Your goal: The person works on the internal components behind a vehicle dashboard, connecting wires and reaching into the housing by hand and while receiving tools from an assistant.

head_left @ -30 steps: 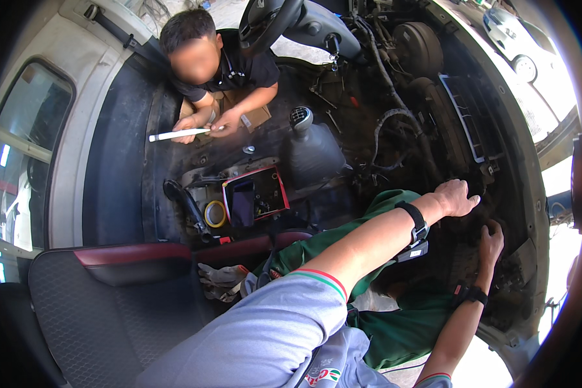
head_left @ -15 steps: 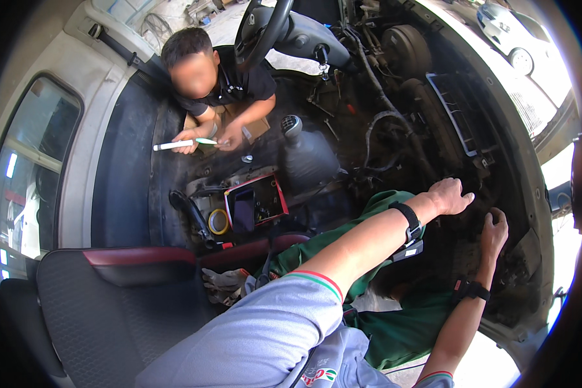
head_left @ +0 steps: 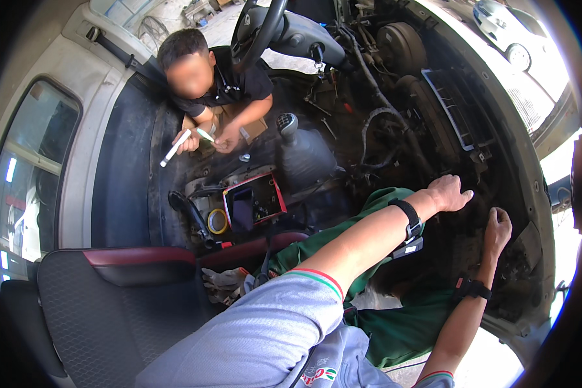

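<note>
My left hand (head_left: 449, 194) reaches over the dark, stripped floor and dashboard area at the right. Its fingers curl downward with the thumb pointing out; whatever lies under them is lost in shadow. Just to its right and nearer me, my right hand (head_left: 497, 231) is raised beside the inner front panel (head_left: 530, 252), fingertips and thumb drawn together. Anything between those fingertips is too small to make out. Both wrists wear black straps. Beneath my left forearm are my green trousers (head_left: 385, 210).
A co-worker at the far left holds a white tube (head_left: 175, 148) and a green-and-white piece (head_left: 205, 134). Between us stand the gear lever (head_left: 288, 127), a red-edged box (head_left: 282, 202) and a yellow tape roll (head_left: 218, 221). Gloves (head_left: 224, 284) lie by the seat (head_left: 119, 317).
My right hand has shifted slightly and its fingers have come together. My left hand stays nearly in place. The co-worker's white tube has tilted, its outer end lower.
</note>
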The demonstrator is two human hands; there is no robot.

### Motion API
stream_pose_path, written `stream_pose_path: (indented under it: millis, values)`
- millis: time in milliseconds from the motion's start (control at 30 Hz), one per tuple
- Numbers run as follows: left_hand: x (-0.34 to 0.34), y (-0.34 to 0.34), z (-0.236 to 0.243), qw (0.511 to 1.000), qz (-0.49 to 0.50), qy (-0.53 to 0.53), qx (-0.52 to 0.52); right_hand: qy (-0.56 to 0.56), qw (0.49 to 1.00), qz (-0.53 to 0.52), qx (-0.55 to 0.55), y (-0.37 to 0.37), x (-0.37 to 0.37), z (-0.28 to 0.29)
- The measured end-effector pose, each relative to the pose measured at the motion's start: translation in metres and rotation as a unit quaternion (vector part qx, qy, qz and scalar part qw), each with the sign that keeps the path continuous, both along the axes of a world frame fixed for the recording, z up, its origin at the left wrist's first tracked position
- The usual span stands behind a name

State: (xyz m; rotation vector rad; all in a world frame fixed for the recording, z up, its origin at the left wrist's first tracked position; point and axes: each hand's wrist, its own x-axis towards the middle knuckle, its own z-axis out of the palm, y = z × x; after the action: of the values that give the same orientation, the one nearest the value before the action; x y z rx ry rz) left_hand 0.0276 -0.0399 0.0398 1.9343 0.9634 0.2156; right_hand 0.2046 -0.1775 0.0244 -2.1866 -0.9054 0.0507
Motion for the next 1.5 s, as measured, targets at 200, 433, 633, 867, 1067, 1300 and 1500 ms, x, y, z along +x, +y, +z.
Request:
stream_pose_path:
  millis: [200, 433, 633, 867, 1067, 1300, 1500]
  values:
    - [-0.003, 0.002, 0.000, 1.000, -0.002, -0.002, -0.001, 0.009, 1.000, 0.010, -0.006, 0.003, -0.002, -0.003]
    - [-0.003, 0.004, -0.002, 1.000, 0.002, -0.005, -0.006, 0.005, 1.000, 0.021, -0.010, 0.005, -0.004, -0.004]
    - [-0.004, 0.006, -0.005, 1.000, 0.003, -0.010, -0.005, 0.013, 0.999, 0.027, -0.016, 0.006, -0.006, -0.006]
    - [-0.002, 0.006, -0.007, 1.000, 0.003, -0.013, -0.007, 0.000, 0.999, 0.037, -0.007, 0.006, -0.005, -0.011]
    - [-0.001, 0.006, -0.009, 1.000, -0.001, -0.009, -0.004, 0.015, 0.999, 0.032, -0.019, 0.006, -0.004, -0.010]
    - [0.000, 0.005, -0.010, 1.000, 0.005, -0.006, 0.008, -0.005, 0.999, 0.037, -0.009, 0.007, -0.007, -0.005]
    - [0.001, 0.005, -0.010, 1.000, 0.000, -0.004, 0.006, 0.003, 0.999, 0.037, -0.020, 0.005, -0.006, -0.005]
